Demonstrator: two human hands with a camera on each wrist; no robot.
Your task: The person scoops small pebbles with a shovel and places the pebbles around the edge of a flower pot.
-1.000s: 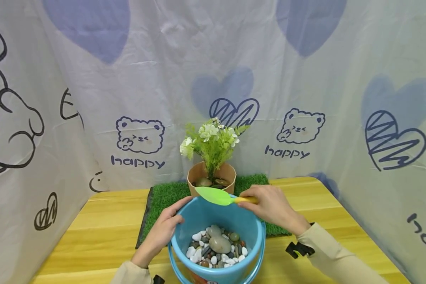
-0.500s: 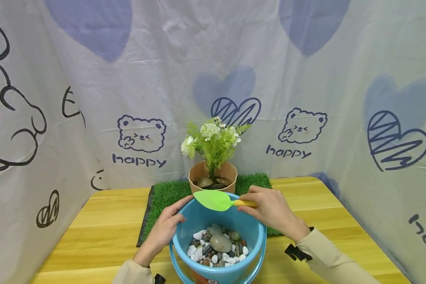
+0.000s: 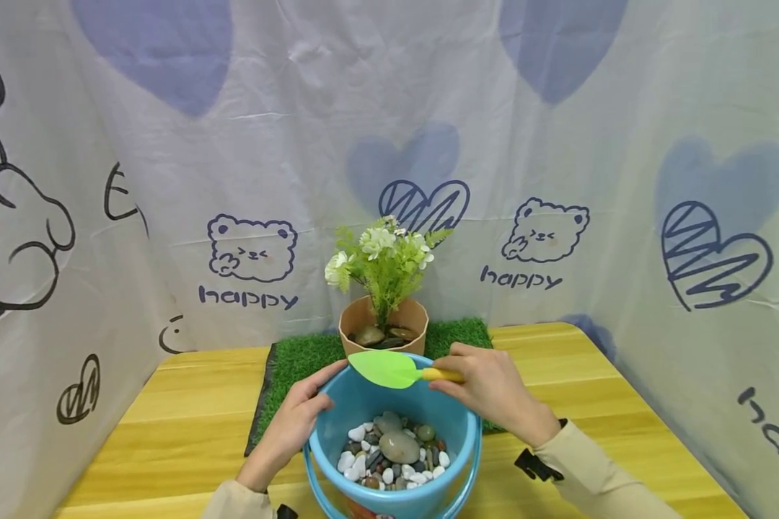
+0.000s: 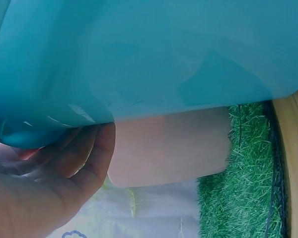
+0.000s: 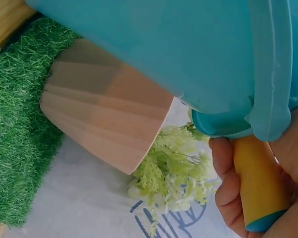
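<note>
A blue bucket (image 3: 322, 447) holds white, grey and brown pebbles (image 3: 399, 447), two larger stones among them. At its left rim, my left hand (image 3: 293, 419) grips the wall, thumb over the rim and fingers (image 4: 100, 153) along the outside. My right hand (image 3: 493, 386) grips the yellow handle (image 5: 258, 181) of a toy trowel, near the far right rim. The trowel's light-green blade (image 3: 386, 369) points left above the far side of the bucket opening. I see no stones on the blade. In the right wrist view, the bucket hides the blade.
Right behind the bucket stands a peach flowerpot (image 3: 357, 317) with white-flowered greenery (image 3: 379, 259) and stones inside. It rests on a green artificial-turf mat (image 3: 298, 367). Wooden tabletop (image 3: 188, 404) extends to both sides, and a printed white curtain (image 3: 324, 144) encloses the back and sides.
The trowel blade has dipped slightly and shows more of its upper face. My right hand has shifted a little down with it. My left hand keeps its place on the rim.
</note>
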